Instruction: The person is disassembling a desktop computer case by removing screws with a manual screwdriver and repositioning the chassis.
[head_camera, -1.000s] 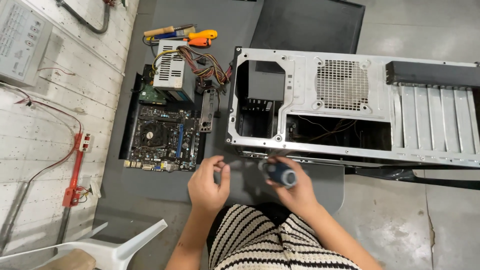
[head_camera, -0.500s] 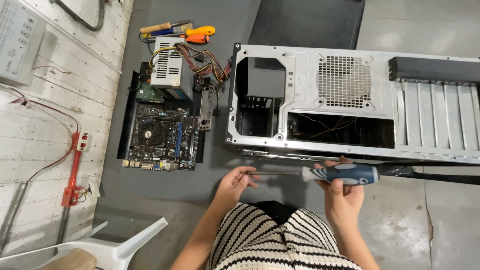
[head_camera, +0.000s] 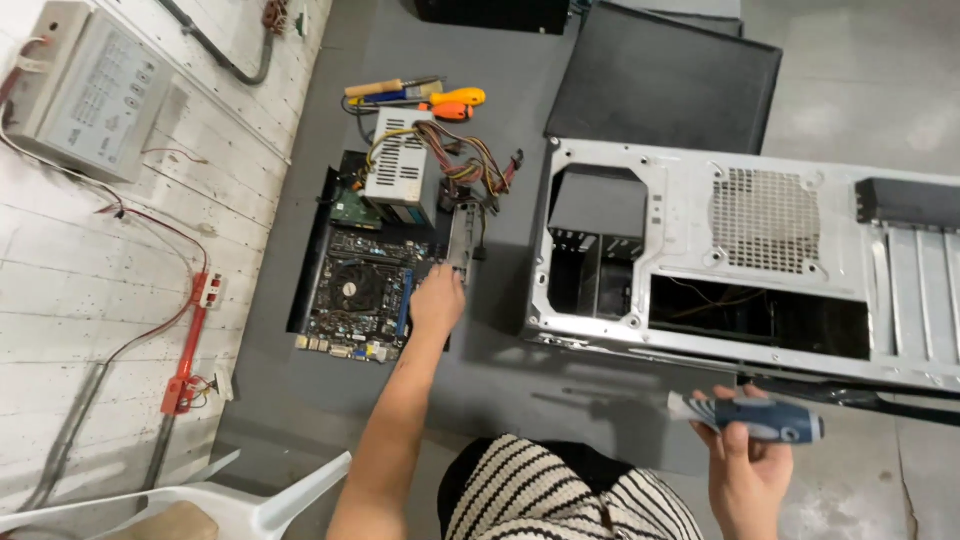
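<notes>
Screwdriver (head_camera: 748, 417), blue/white handle, dark shaft

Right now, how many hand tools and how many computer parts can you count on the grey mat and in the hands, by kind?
Screwdrivers: 3, one blue-handled screwdriver in the right hand, two orange-handled screwdrivers at the top
Brush: 1
Motherboard: 1, left hand at its edge
Power supply: 1
Computer case: 1
Black side panel: 1
Total: 8

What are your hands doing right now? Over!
Left hand on the motherboard's right edge. Right hand gripping blue screwdriver. Open computer case between them, nothing blocking.
</notes>
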